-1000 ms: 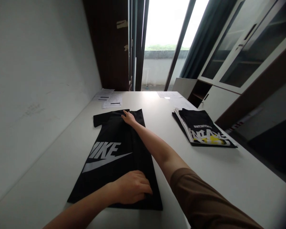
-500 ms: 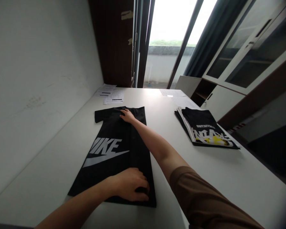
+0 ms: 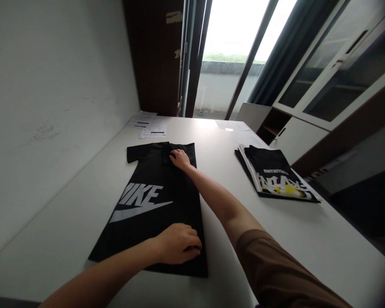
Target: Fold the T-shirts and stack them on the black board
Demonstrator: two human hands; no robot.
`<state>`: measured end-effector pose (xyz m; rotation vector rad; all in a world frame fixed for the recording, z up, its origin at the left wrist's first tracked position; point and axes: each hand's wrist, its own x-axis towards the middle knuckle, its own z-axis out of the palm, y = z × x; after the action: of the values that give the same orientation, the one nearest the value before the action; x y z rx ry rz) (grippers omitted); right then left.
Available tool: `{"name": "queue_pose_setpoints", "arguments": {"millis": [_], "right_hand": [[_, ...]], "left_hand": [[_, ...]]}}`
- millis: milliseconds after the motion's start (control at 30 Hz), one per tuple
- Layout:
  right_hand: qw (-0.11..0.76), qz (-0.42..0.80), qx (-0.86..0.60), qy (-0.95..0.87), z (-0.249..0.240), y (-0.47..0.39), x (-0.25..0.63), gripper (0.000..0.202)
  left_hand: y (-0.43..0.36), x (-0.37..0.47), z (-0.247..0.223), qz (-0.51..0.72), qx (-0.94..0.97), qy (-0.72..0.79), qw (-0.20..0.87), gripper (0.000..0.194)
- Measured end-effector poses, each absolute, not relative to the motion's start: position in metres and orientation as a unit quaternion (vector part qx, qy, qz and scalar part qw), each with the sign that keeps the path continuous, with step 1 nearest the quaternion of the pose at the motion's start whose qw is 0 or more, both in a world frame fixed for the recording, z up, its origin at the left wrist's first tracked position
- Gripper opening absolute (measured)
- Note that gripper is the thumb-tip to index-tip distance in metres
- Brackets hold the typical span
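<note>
A black T-shirt [image 3: 167, 175] with a large grey print lies on the white table, its right side folded inward lengthwise and one short sleeve spread to the left. Up near the collar, my right hand [image 3: 180, 158] rests on the cloth with its fingers laid out over a small raised fold. My left hand [image 3: 179, 243] is at the lower right of the shirt, close to the hem. Its fingers curl down toward the thumb against the fabric; the fingertips are partly hidden.
To the right sits a stack of folded T-shirts [image 3: 269, 164], black and white, the top one with white and yellow print. Paper sheets [image 3: 152, 127] lie at the table's far left. A wall [image 3: 51, 107] borders the left side; cabinets [image 3: 308, 137] stand beyond the right edge.
My right hand has slid slightly right across the collar area, and the cloth there is more ruffled. The left hand's fingers and thumb have drawn closer together.
</note>
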<state>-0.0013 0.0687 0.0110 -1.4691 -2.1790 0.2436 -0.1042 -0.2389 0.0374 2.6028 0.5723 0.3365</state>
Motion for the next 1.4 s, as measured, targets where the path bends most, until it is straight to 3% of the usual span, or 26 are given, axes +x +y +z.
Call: {"name": "queue_pose_setpoints", "arguments": {"millis": [200, 300, 367, 600, 833, 1100, 1400], "right_hand": [[0.179, 0.047, -0.551, -0.814, 0.006, 0.048, -0.037, 0.053], [0.169, 0.011, -0.562, -0.81, 0.004, 0.045, -0.044, 0.035], [0.174, 0.005, -0.554, -0.814, 0.004, 0.045, -0.042, 0.024], [0.244, 0.049, -0.482, -0.84, -0.003, 0.046, -0.026, 0.023], [0.255, 0.058, -0.516, -0.815, -0.006, 0.069, 0.001, 0.036], [0.102, 0.068, -0.654, -0.747, -0.028, 0.105, 0.067, 0.067], [0.074, 0.05, -0.625, -0.776, -0.031, 0.135, 0.062, 0.07]], "left_hand": [[-0.241, -0.103, 0.032, 0.117, 0.951, 0.199, 0.207, 0.016], [-0.243, -0.105, 0.029, 0.112, 0.953, 0.193, 0.202, 0.017], [-0.242, -0.106, 0.027, 0.11, 0.954, 0.193, 0.201, 0.017], [-0.242, -0.105, 0.027, 0.107, 0.948, 0.205, 0.219, 0.014], [-0.241, -0.105, 0.04, 0.129, 0.943, 0.234, 0.198, 0.017], [-0.247, -0.105, 0.034, 0.102, 0.949, 0.245, 0.17, 0.059], [-0.249, -0.102, 0.031, 0.057, 0.95, 0.232, 0.201, 0.068]]}}
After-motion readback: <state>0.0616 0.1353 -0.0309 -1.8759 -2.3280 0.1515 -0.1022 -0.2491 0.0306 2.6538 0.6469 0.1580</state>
